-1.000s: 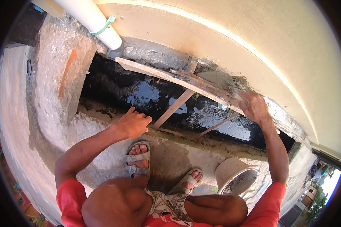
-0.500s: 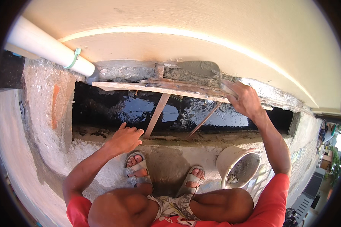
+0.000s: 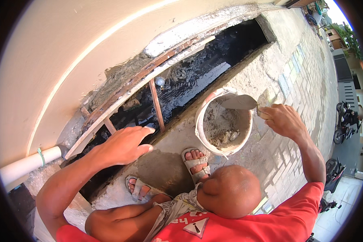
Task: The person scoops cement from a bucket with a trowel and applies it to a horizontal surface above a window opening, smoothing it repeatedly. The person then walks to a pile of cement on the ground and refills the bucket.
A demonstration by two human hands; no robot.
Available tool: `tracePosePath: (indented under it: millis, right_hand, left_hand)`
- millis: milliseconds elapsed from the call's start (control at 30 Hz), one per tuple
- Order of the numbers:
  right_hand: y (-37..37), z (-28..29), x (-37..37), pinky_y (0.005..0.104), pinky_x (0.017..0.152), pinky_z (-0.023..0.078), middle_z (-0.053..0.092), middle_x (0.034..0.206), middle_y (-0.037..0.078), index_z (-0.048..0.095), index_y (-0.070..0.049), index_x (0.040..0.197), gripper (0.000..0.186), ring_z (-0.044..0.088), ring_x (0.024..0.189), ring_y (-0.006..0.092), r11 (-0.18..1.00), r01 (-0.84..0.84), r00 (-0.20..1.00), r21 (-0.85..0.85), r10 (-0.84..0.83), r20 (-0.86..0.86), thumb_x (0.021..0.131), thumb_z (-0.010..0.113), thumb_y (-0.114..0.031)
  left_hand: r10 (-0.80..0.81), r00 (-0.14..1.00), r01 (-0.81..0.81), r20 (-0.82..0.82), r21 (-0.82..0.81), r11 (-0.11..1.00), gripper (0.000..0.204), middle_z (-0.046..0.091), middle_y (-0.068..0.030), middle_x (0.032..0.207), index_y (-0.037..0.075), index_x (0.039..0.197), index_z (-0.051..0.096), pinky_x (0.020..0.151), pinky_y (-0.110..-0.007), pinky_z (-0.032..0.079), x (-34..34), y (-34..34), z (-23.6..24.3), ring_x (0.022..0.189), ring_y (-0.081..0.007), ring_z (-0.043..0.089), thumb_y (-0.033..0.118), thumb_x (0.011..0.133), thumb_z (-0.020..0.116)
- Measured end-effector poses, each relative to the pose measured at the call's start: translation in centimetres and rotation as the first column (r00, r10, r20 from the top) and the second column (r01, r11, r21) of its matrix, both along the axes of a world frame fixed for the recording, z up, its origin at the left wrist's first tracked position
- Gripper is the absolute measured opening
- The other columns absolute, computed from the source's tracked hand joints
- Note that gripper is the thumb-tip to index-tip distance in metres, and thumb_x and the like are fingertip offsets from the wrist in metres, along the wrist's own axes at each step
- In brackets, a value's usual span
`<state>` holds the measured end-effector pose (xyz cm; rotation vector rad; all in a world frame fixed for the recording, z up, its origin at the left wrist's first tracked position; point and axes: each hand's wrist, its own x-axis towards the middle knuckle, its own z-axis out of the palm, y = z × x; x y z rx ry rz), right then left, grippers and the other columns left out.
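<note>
My right hand (image 3: 282, 121) grips the handle of a trowel (image 3: 238, 103), whose blade is over the rim and mouth of a white bucket (image 3: 243, 133) with grey, lumpy cement mix (image 3: 222, 139) inside. My left hand (image 3: 125, 146) hovers near the drain's near edge, fingers apart and holding nothing. Beyond it, long wooden boards (image 3: 137, 82) lie along the wall side of an open drain of dark water (image 3: 197, 80), with a wooden crosspiece (image 3: 156, 105) spanning part of it. Grey mortar (image 3: 117, 82) lines the wall's foot.
A white pipe (image 3: 28, 164) with a green clamp runs along the cream wall (image 3: 48, 48) at left. My sandaled foot (image 3: 195, 161) rests on the concrete beside the bucket. Right of me are paving blocks (image 3: 290, 161) and parked motorcycles (image 3: 343, 121).
My view has swung rightward along the drain. My right hand has lifted the trowel from the mortar behind the boards and brought it back over the bucket. My left hand stays open.
</note>
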<state>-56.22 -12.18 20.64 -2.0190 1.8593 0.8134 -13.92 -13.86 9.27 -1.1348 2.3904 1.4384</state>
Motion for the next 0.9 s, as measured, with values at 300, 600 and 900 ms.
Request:
tracePosePath:
  millis: [300,600,900]
  right_hand:
    - [-0.1,-15.1,-0.8,0.0394,0.074,0.059,0.065,0.098,0.017,0.055,-0.013,0.132,0.044,0.07,0.087,0.0317,0.932,-0.352,0.934,-0.084,0.356,0.029,0.089,0.058,-0.004]
    - [6.8,-13.0,-4.3,0.0414,0.066,0.056,0.061,0.082,0.013,0.058,-0.011,0.128,0.043,0.068,0.076,0.03,0.915,-0.384,0.877,-0.122,0.403,0.263,0.085,0.061,-0.009]
    - [14.8,-12.9,-6.9,0.0442,0.066,0.052,0.067,0.086,0.02,0.056,-0.001,0.127,0.04,0.064,0.069,0.0362,0.877,0.435,0.762,0.207,-0.48,0.435,0.089,0.057,-0.014]
  left_hand:
    - [0.647,0.616,-0.336,-0.449,0.593,0.732,0.06,0.054,-0.0078,0.127,-0.002,0.142,0.043,0.101,-0.029,0.037,-18.3,-1.5,-14.2,0.114,-0.0141,0.047,0.016,0.089,0.064]
    - [0.633,0.585,-0.441,-0.506,0.457,0.773,0.064,0.059,-0.0328,0.123,-0.015,0.137,0.041,0.101,-0.038,0.042,-20.1,1.8,-12.6,0.118,-0.0351,0.058,0.009,0.08,0.058]
    - [0.434,0.592,-0.367,-0.679,0.252,0.895,0.061,0.04,-0.0246,0.148,-0.008,0.139,0.041,0.117,-0.055,0.013,-25.1,6.5,-9.3,0.145,-0.043,0.025,-0.004,0.079,0.053]
